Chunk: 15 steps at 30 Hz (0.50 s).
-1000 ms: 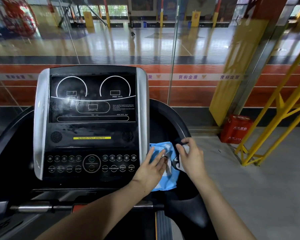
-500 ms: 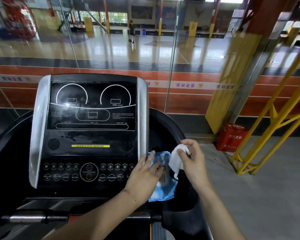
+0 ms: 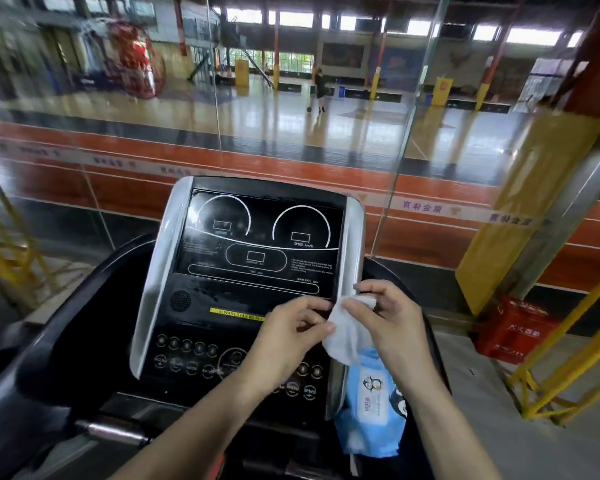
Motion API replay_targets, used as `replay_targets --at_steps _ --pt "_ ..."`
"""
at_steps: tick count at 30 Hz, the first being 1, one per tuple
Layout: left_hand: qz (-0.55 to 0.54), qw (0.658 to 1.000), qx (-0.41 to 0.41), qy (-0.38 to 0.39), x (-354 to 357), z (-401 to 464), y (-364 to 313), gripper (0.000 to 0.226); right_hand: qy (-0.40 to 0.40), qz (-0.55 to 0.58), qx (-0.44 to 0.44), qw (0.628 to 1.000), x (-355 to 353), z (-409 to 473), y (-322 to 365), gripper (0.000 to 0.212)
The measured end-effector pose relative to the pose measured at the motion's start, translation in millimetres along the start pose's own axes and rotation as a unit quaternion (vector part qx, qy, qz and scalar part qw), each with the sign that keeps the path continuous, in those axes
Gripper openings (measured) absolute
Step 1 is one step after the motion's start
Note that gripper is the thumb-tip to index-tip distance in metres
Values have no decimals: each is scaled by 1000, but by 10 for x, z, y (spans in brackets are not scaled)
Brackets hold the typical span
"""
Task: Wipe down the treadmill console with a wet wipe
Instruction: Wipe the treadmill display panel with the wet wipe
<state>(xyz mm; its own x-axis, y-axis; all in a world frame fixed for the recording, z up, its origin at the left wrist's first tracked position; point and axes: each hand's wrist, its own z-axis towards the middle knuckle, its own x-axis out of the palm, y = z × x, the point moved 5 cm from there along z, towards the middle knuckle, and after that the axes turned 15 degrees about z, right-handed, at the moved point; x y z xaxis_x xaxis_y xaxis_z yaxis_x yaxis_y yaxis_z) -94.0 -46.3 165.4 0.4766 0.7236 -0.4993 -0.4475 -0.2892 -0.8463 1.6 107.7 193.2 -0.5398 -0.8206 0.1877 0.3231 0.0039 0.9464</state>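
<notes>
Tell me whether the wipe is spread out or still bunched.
Bunched. The wet wipe hangs crumpled between the left hand and right hand, both pinching it.

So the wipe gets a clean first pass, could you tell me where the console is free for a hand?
Free: the display between the silver side rails. Crowded: lower right, where both hands, left and right, hold the wipe above the blue pack.
</notes>
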Motion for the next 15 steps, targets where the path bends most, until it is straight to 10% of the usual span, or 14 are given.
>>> replay_targets --at_steps 15 --pt "-84 996 8 3 -1537 244 326 15 59 -43 1 997 1396 572 -71 20"
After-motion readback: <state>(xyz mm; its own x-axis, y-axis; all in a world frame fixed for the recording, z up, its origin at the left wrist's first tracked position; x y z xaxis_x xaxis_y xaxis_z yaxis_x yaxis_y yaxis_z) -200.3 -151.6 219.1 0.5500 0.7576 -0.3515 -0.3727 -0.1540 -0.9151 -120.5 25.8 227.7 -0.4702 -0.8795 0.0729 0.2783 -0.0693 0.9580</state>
